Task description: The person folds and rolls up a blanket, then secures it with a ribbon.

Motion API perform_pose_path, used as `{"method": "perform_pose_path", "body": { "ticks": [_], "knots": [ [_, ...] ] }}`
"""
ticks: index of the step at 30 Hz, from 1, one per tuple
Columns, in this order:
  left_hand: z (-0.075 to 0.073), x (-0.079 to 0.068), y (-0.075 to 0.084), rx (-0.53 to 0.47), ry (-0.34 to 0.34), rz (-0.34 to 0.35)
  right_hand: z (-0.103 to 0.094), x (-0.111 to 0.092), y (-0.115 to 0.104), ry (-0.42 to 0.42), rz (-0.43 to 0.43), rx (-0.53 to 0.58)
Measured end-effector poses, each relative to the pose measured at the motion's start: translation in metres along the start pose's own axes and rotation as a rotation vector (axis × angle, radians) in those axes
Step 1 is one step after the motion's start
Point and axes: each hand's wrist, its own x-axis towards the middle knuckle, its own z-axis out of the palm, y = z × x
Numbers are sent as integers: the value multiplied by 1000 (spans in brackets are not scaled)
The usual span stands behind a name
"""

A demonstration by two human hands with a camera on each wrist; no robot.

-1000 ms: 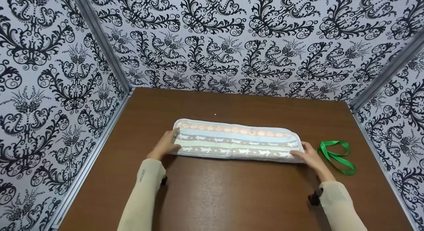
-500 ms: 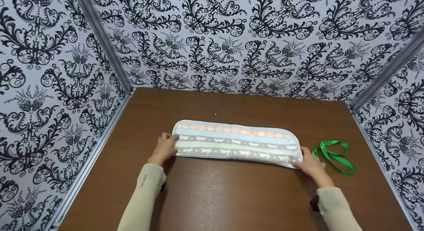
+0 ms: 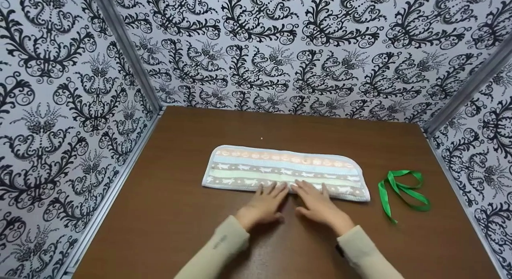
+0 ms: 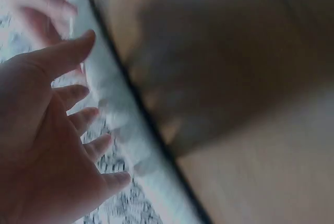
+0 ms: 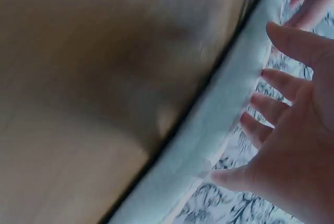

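Note:
A folded striped towel [image 3: 240, 173] lies flat on the brown table, with peach, blue, grey and green bands and white animal figures. At the middle of its near edge, my left hand [image 3: 264, 203] has its fingertips over the border. Beside it, my right hand [image 3: 320, 205] reaches over the same edge. In the left wrist view the fingers of the left hand [image 4: 47, 130] are spread along the towel's pale edge [image 4: 120, 114]. The right wrist view shows the right hand [image 5: 292, 130] spread likewise. Whether the fingertips press down is hard to tell.
A loosely looped green ribbon [image 3: 384, 197] lies right of the towel on the table [image 3: 160, 215]. Patterned black-and-white walls [image 3: 264, 59] close off the back and both sides.
Both hands have let go of the towel's short ends and come together at the middle of its near edge. The towel now lies flatter, its near corners spread out.

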Motion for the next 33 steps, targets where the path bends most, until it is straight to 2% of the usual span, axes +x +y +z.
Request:
{"method": "perform_pose_path", "body": {
  "ticks": [2, 4, 7, 12, 16, 21, 28, 33],
  "knots": [
    [8, 5, 12, 17, -36, -21, 7, 4, -8, -61, 18, -3],
    [14, 6, 16, 41, -48, -36, 12, 5, -10, -101, 47, -12],
    [18, 5, 17, 48, -59, -36, 15, 2, -9, -139, 55, -19],
    [16, 1, 12, 11, -71, -46, 13, -4, -4, -160, 55, -15],
    [13, -9, 1, -14, -77, -73, 11, -17, 6, -160, 65, -12],
    [9, -24, -14, -67, -73, -117, 7, -30, 21, -115, 69, 16],
    [4, -41, -25, -127, -85, -248, 2, -42, 45, -82, 100, 87],
    [3, -50, -31, -127, -74, -303, -5, -50, 62, -74, 153, 76]
  ]
}}
